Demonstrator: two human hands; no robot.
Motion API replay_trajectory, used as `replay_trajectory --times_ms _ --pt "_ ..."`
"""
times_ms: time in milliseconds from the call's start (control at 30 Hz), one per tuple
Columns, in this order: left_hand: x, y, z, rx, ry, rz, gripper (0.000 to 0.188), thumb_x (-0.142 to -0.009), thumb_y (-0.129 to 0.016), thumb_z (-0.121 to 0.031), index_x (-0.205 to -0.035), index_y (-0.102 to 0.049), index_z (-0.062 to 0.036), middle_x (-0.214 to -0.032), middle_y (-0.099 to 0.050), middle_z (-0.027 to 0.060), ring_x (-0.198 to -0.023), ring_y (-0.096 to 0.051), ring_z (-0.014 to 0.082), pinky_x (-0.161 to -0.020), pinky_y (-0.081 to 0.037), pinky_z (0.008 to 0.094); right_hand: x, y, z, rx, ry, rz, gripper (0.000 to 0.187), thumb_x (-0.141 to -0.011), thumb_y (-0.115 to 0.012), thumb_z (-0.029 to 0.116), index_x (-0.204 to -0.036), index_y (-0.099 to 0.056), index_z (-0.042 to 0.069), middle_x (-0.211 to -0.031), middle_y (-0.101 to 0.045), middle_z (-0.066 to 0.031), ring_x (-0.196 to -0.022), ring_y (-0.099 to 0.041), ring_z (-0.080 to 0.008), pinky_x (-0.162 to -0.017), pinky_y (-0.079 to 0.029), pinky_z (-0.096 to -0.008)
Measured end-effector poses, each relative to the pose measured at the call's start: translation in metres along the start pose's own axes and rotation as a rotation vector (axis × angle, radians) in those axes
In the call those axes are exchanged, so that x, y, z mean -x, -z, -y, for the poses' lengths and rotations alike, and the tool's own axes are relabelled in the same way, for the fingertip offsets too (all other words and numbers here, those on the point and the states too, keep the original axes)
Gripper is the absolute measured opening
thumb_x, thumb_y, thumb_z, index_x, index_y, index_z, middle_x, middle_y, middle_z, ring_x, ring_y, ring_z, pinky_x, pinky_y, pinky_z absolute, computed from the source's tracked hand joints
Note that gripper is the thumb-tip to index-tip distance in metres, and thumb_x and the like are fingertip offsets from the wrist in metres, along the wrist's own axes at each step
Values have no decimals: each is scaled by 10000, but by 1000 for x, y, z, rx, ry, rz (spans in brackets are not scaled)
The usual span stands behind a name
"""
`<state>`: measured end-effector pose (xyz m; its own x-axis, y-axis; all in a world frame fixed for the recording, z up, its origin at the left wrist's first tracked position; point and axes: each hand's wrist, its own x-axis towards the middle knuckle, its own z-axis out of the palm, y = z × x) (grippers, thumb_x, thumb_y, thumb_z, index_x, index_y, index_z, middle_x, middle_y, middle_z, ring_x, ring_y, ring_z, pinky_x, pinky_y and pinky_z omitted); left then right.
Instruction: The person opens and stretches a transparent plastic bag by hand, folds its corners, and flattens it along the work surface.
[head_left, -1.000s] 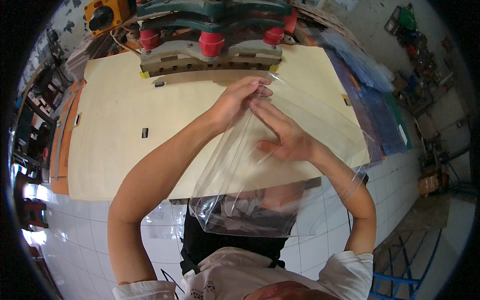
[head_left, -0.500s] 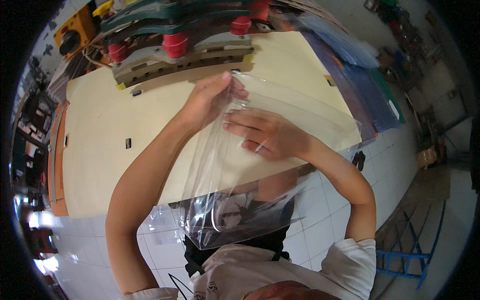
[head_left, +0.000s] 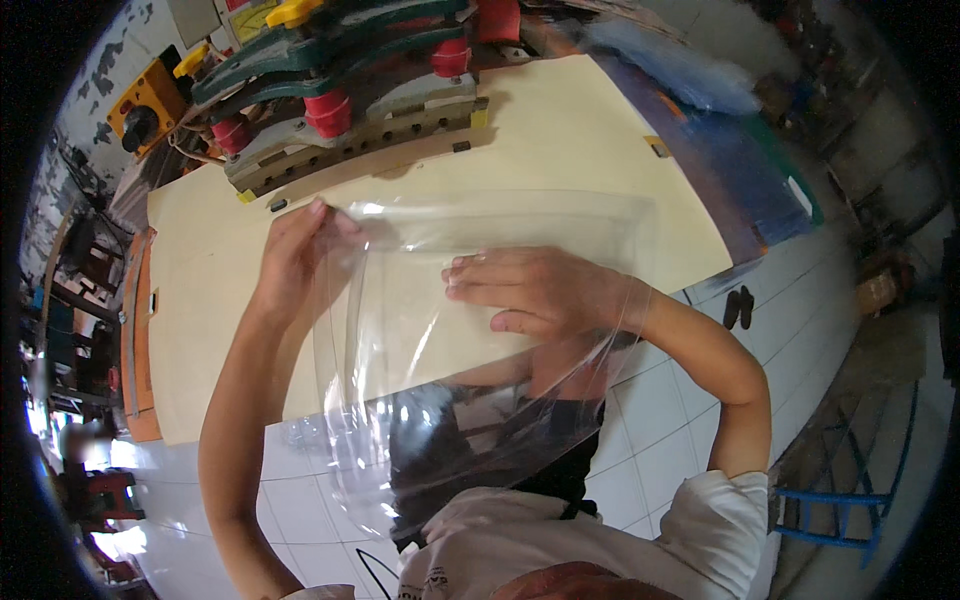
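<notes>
A large, clear plastic sheet or bag [head_left: 420, 340] lies across the front of the cream-coloured work surface [head_left: 230, 320], and its lower part hangs over the edge in front of my body. My left hand [head_left: 293, 252] is closed on its upper left corner, thumb against fingers. Right of the middle, my right hand [head_left: 535, 290] rests flat with its fingers stretched out. Plastic crosses that wrist; I cannot tell whether the hand is inside a bag or under a single layer.
A green press-like machine [head_left: 330, 65] with red cylinders [head_left: 327, 113] and a long metal bar stands at the back left. Small black blocks [head_left: 279, 205] sit near it. Clear and bluish plastic sheets [head_left: 690, 80] lie at the right. A blue metal frame [head_left: 835, 515] stands on the floor.
My left hand has moved left and slightly nearer, drawing the plastic's corner with it. The plastic is spread wider and flatter. My right hand has shifted only slightly.
</notes>
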<state>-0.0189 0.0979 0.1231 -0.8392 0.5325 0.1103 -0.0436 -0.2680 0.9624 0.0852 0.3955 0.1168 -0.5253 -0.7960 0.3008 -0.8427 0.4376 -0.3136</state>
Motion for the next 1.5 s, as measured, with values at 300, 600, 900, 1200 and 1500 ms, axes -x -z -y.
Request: replay_trajectory --times_ms 300,600,900,1200,1500 --pt "-2 -37 -78 -735 238 526 362 -955 -568 -320 -1008 -669 24 -865 -664 51 -788 -573 103 -730 -478 265 -50 -32 12 54 250 76 447 -914 -549 296 -1280 -533 41 -1356 -500 -140 -1318 -410 -274 -1094 -345 -412" --pt "-16 -63 -70 -816 359 676 284 -980 -530 -225 -923 -648 26 -814 -657 33 -762 -569 97 -732 -478 260 -50 -34 13 15 268 23 413 -872 -602 219 -1247 -567 49 -1333 -526 -102 -1263 -477 -247 -1046 -407 -362" --pt "-41 -19 -72 -685 421 485 243 -969 -500 -207 -872 -618 -18 -845 -688 108 -791 -683 196 -721 -516 274 -28 -9 -5 29 235 38 389 -870 -585 152 -1236 -574 21 -1360 -507 -154 -1288 -459 -291 -1083 -360 -441" --pt "-53 -44 -70 -810 382 368 346 -939 -545 -350 -923 -636 -16 -879 -677 94 -763 -648 163 -711 -518 277 -32 -10 -30 -24 132 49 393 -901 -567 166 -1285 -556 80 -1419 -455 -115 -1333 -406 -258 -1121 -307 -441" --pt "-89 -74 -46 -845 326 498 375 -942 -560 -386 -990 -644 -24 -891 -683 78 -776 -633 138 -687 -525 274 -34 -13 -31 -80 87 72 390 -929 -529 201 -1301 -544 88 -1432 -437 -114 -1360 -365 -243 -1143 -263 -425"
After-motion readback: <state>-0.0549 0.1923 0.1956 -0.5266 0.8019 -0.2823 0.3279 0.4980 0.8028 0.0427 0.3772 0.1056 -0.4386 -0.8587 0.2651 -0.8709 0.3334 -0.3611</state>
